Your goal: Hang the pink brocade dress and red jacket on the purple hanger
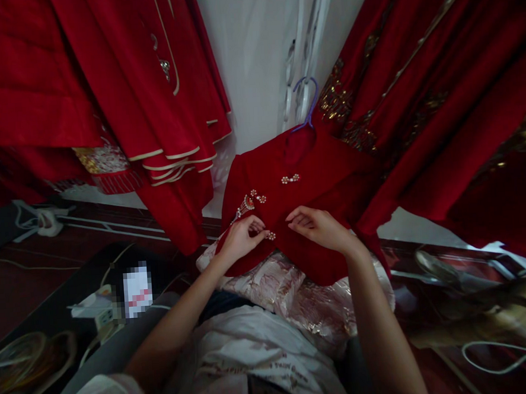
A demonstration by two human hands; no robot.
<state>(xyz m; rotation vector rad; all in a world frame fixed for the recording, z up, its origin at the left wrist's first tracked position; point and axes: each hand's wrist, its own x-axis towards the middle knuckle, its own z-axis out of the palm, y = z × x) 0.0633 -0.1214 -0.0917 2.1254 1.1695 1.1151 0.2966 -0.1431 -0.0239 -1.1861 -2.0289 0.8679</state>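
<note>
1. We work at the front of a red jacket (pixel 309 218) spread over a pale patterned cloth (pixel 296 296) on our lap. Our left hand (pixel 243 237) pinches a pearl button (pixel 271 236) at the opening; our right hand (pixel 320 226) rests on the fabric just beside it, fingers loosely curled.
2. Fastening seems in hand; the next move likely calls for a steady pinch.
3. Beyond the jacket, a purple hanger (pixel 306 99), red gowns (pixel 150 97) and a white wall (pixel 254 55).
</note>
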